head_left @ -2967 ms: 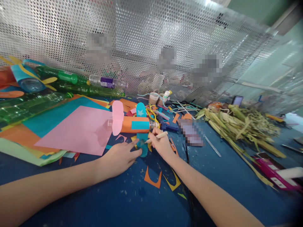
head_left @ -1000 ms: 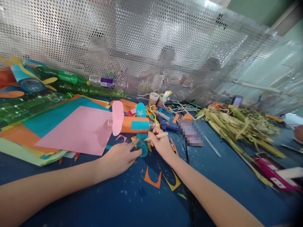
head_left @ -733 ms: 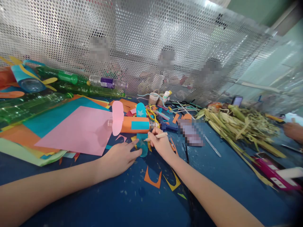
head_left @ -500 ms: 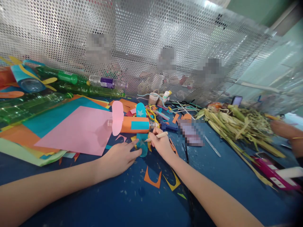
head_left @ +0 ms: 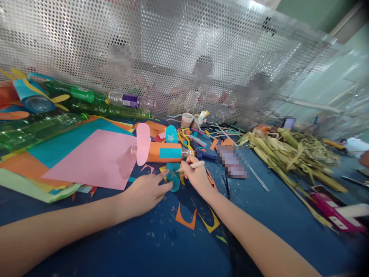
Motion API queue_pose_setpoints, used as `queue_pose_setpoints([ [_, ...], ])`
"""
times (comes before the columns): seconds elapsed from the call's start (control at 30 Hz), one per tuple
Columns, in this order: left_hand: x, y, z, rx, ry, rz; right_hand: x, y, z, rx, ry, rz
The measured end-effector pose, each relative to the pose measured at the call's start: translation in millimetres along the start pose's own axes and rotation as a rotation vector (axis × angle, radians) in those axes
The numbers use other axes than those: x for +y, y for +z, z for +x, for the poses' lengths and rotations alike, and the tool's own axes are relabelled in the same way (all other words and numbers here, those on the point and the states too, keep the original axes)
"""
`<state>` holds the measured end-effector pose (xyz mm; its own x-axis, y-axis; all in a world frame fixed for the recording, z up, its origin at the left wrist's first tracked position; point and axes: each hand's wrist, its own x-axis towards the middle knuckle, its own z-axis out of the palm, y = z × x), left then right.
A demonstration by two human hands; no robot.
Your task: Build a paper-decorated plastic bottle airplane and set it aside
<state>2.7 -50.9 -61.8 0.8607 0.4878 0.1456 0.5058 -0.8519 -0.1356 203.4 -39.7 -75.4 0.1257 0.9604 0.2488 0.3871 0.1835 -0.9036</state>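
Pulling back since the earlier frame, another person's hand (head_left: 364,158) is barely showing at the right edge; both near hands are staying put. Left to right, I'm seeing pink paper (head_left: 98,157) lying on the table (head_left: 138,246), then the left hand (head_left: 144,192), grip spread wide, fingers resting at the blue strip (head_left: 174,185). Just right of that strip, the right hand's (head_left: 197,179) grip is pinching the pen (head_left: 198,165), long axis running nearly level, tip pointing left. Farther right, dried husks (head_left: 285,154) are lying; perforated silver sheeting (head_left: 161,42) is standing behind.
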Motion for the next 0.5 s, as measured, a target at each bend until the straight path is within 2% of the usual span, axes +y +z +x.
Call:
queue_pose_setpoints([
  [0.5,0.4,-0.3,-0.4,0.004,0.002,-0.005,3.0,-1.0,0.7,0.009,-0.008,-0.024],
])
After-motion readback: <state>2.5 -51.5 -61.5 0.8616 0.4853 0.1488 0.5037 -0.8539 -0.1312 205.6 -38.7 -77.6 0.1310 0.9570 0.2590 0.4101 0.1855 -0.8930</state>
